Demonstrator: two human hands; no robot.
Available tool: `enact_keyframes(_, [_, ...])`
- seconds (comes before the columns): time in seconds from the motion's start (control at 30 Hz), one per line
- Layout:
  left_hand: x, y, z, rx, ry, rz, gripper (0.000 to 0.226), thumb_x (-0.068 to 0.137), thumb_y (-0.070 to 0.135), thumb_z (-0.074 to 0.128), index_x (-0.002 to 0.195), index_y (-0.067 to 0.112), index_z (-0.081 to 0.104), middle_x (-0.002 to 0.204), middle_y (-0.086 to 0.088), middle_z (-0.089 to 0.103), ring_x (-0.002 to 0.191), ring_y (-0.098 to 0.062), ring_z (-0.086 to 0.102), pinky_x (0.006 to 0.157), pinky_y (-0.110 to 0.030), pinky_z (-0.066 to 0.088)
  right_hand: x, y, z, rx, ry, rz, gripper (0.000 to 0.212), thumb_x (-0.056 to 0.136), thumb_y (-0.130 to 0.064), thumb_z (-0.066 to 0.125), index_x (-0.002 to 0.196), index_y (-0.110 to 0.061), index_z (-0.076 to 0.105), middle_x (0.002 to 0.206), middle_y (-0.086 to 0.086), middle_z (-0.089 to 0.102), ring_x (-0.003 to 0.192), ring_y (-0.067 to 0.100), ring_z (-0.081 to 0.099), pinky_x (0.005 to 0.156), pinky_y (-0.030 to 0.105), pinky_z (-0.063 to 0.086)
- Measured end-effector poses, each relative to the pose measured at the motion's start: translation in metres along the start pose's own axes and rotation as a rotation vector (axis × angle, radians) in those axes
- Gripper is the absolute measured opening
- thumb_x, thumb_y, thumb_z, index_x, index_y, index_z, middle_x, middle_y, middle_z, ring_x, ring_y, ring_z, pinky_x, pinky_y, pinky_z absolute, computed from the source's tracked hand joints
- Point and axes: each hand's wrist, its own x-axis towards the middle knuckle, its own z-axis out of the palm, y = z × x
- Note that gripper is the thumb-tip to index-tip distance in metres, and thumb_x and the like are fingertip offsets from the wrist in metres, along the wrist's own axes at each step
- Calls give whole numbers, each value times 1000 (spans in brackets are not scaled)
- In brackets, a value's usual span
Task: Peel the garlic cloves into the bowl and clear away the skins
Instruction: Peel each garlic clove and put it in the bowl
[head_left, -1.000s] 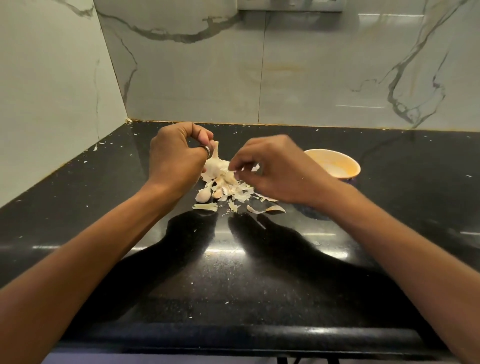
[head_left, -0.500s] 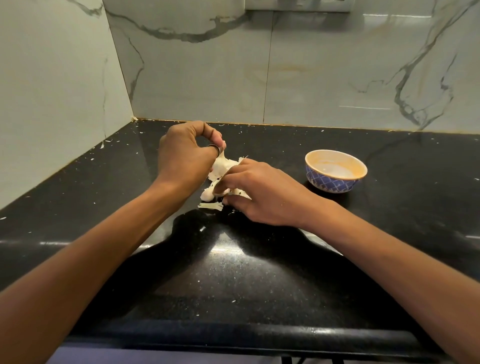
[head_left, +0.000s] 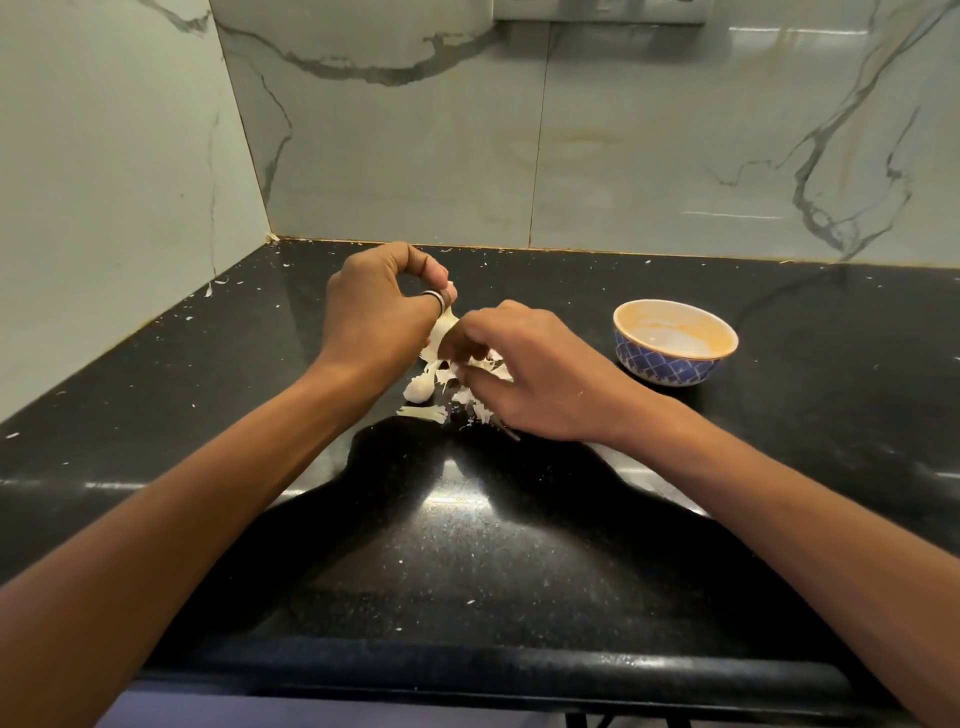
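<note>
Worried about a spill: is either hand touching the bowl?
No: the left hand and right hand both hold the garlic, while the bowl stands apart to their right.

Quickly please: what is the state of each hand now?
Left hand: closed, holding the garlic bulb by its top.
Right hand: closed, fingers pinching the same garlic bulb.

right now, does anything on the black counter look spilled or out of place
Torn papery white garlic skins lie scattered on the glossy black counter by the left hand and right hand gripping the garlic bulb; white flecks are strewn toward the back left corner.
</note>
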Motion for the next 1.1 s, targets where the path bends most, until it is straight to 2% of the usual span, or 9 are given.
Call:
enact_keyframes(0.13, [-4, 1, 1, -38, -85, -4, 17, 85, 15, 76, 96, 28, 73, 97, 11, 73, 83, -8, 66, 69, -34, 58, 1, 4, -12, 186, 85, 121, 17, 91, -4, 71, 107, -11, 71, 93, -10, 69, 84, 2, 60, 76, 11, 42])
enact_keyframes(0.3, [-6, 7, 1, -116, -223, -44, 17, 94, 20, 71, 110, 20, 74, 93, 5, 76, 57, -6, 60, 58, -20, 50, 6, 10, -26, 477, 148, 287, 17, 95, -3, 70, 111, -8, 69, 99, 6, 72, 87, 11, 66, 82, 27, 58])
enact_keyframes(0.43, [-10, 15, 1, -176, -385, -101, 16, 100, 22, 62, 108, 16, 74, 92, 0, 77, 62, -8, 62, 54, -18, 48, 5, 7, -34, 689, 177, 405, 21, 97, 3, 64, 119, 2, 62, 99, 17, 65, 78, 10, 60, 60, 14, 47])
enact_keyframes(0.57, [-10, 17, 2, -234, -433, -147, 14, 97, 17, 66, 107, 13, 74, 90, -2, 78, 65, -5, 64, 55, -17, 51, 5, 12, -33, 764, 176, 450, 17, 98, -1, 64, 113, -9, 64, 100, 12, 67, 83, 18, 60, 59, 22, 48])
enact_keyframes(0.67, [-8, 13, 2, -258, -415, -180, 14, 94, 17, 70, 106, 12, 75, 87, -2, 78, 67, -5, 66, 58, -18, 54, 4, 12, -31, 779, 181, 448, 17, 99, 1, 63, 114, -6, 64, 102, 17, 67, 85, 20, 60, 65, 26, 54])
enact_keyframes(0.77, [-8, 12, 2, -284, -400, -201, 16, 91, 14, 73, 106, 10, 75, 83, -1, 77, 67, -6, 67, 58, -19, 55, 4, 10, -29, 792, 201, 453, 18, 97, 2, 65, 113, -4, 65, 110, 26, 71, 87, 20, 65, 82, 32, 60])
enact_keyframes(0.87, [-9, 11, 3, -289, -388, -204, 17, 89, 13, 75, 105, 8, 75, 87, -6, 78, 67, -7, 69, 58, -19, 56, 4, 10, -27, 765, 223, 467, 17, 93, 0, 71, 109, -7, 69, 109, 23, 73, 92, 21, 68, 97, 42, 58])
enact_keyframes(0.97, [-10, 12, 3, -284, -398, -198, 20, 90, 15, 74, 107, 5, 74, 90, -10, 77, 68, -8, 69, 60, -20, 56, 4, 13, -24, 725, 248, 466, 12, 93, -5, 73, 101, -13, 73, 102, 19, 75, 90, 20, 68, 99, 49, 56])
enact_keyframes(1.1, [-13, 14, 4, -304, -413, -211, 21, 88, 14, 76, 107, 5, 74, 90, -9, 78, 73, -13, 73, 67, -24, 61, 5, 14, -22, 702, 253, 436, 12, 94, -3, 71, 100, -14, 74, 98, 12, 77, 91, 16, 71, 98, 41, 58])
